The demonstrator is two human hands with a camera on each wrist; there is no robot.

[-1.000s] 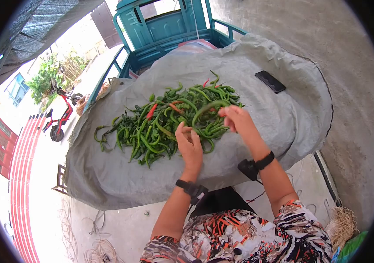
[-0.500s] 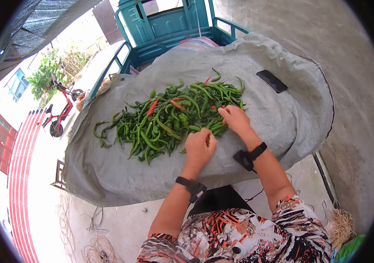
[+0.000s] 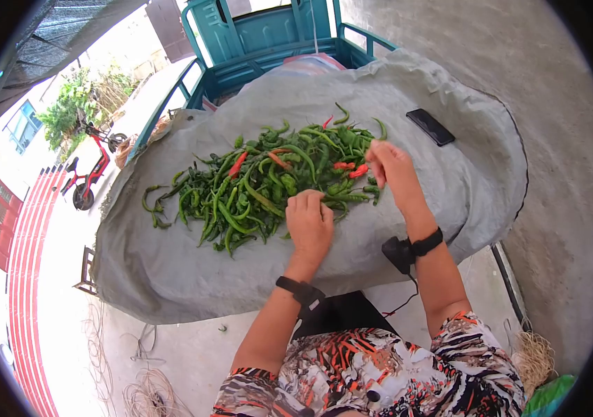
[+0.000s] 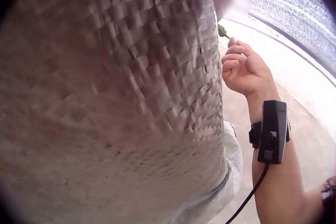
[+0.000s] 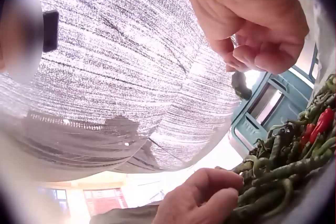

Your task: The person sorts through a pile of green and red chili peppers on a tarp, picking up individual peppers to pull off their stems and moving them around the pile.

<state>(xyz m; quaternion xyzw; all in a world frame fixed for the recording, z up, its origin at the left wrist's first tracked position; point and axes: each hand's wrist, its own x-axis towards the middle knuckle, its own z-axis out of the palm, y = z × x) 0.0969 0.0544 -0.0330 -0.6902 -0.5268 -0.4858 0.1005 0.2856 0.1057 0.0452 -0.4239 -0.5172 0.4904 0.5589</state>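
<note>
Green peppers (image 3: pixel 237 208) lie in a loose pile on a grey sheet (image 3: pixel 192 285), with a few red ones (image 3: pixel 238 165) among them. My left hand (image 3: pixel 310 226) is at the pile's near edge, fingers bent; whether it grips a pepper is hidden. In the right wrist view this left hand (image 5: pixel 199 198) is beside the peppers. My right hand (image 3: pixel 390 167) is at the pile's right end. It pinches a small green pepper by the stem, seen in the left wrist view (image 4: pixel 223 30) and hanging below the fingers in the right wrist view (image 5: pixel 241 86).
A black phone (image 3: pixel 430 127) lies on the sheet at the right. Behind the sheet stands a teal cart frame (image 3: pixel 261 42). A red scooter (image 3: pixel 91 174) is at the far left, and coiled cords (image 3: pixel 154 393) lie on the ground.
The long curved pepper from the earliest view is no longer in my right hand, which has risen slightly since half a second ago. Two red peppers at the right now show more fully.
</note>
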